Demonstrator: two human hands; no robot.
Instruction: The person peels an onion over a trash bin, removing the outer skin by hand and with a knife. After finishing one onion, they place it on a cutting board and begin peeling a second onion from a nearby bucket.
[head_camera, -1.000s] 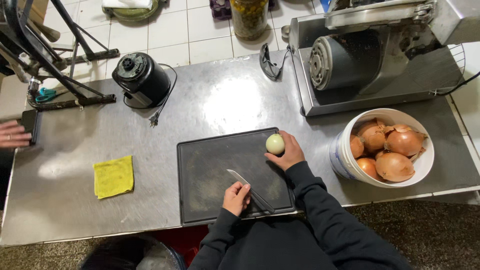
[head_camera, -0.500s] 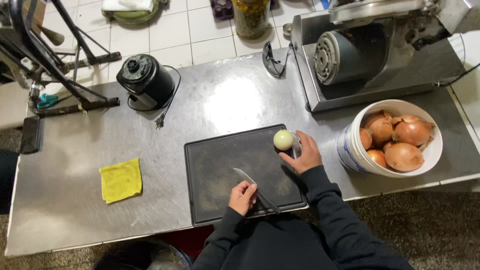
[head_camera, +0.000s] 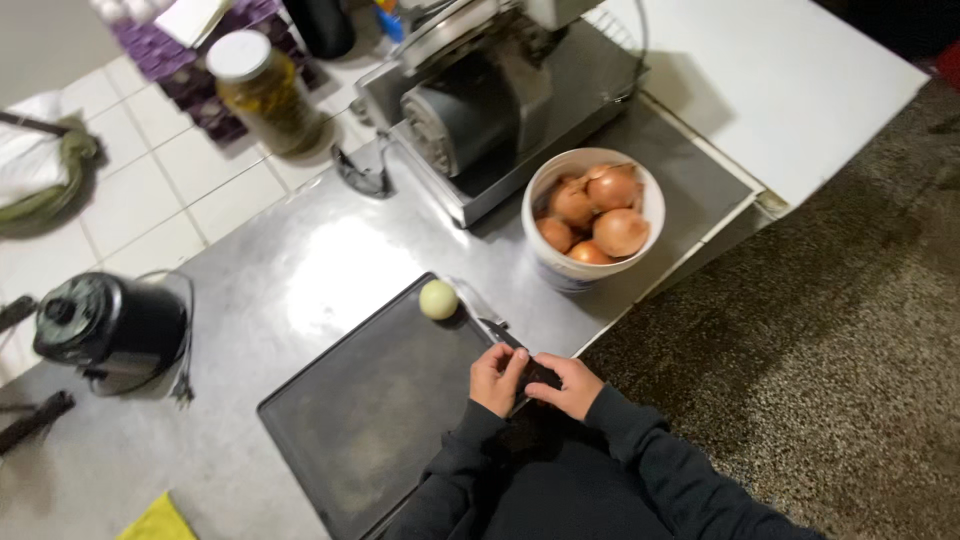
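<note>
With both my hands, left (head_camera: 497, 376) and right (head_camera: 566, 384), closed around the knife (head_camera: 487, 319) handle, I fear the blade may slip and nudge the peeled onion (head_camera: 438, 299) off the cutting board (head_camera: 380, 420).

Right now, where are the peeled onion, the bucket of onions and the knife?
peeled onion (head_camera: 438, 299), head view, middle of its pale top.
bucket of onions (head_camera: 560, 268), head view, white front wall.
knife (head_camera: 478, 303), head view, bare blade.

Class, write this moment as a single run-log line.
left hand: on knife | right hand: on knife | peeled onion: on cutting board, apart from hands | bucket: unpeeled onions
</note>
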